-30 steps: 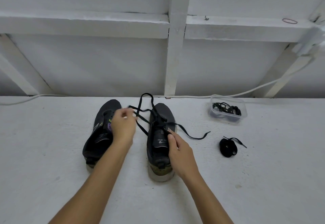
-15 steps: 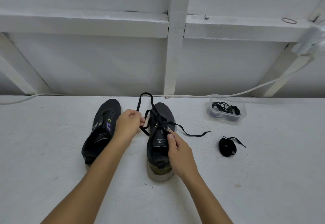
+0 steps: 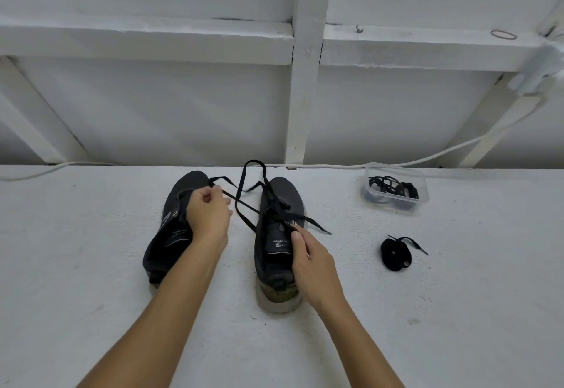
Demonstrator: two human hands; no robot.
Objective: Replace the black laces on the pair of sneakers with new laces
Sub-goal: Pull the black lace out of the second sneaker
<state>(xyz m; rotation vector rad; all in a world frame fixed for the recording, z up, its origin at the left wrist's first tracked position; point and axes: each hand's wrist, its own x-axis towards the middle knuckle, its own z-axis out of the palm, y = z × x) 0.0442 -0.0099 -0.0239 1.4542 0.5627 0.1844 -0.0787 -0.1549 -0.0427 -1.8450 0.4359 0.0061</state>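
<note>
Two black sneakers stand side by side on the white floor, toes pointing away from me. The left sneaker shows no lace. The right sneaker carries a loose black lace that loops up over its toe. My left hand pinches one strand of that lace and holds it out to the left, over the left sneaker. My right hand grips the right sneaker at the side of its tongue. The lace's other end trails right across the floor.
A coiled black lace lies on the floor to the right. Behind it, a clear plastic tub holds several black laces. A white cable runs along the foot of the white framed wall.
My left hand has drawn the lace strand leftward, away from the right sneaker, after having been close beside its eyelets. My right hand stays on the sneaker.
</note>
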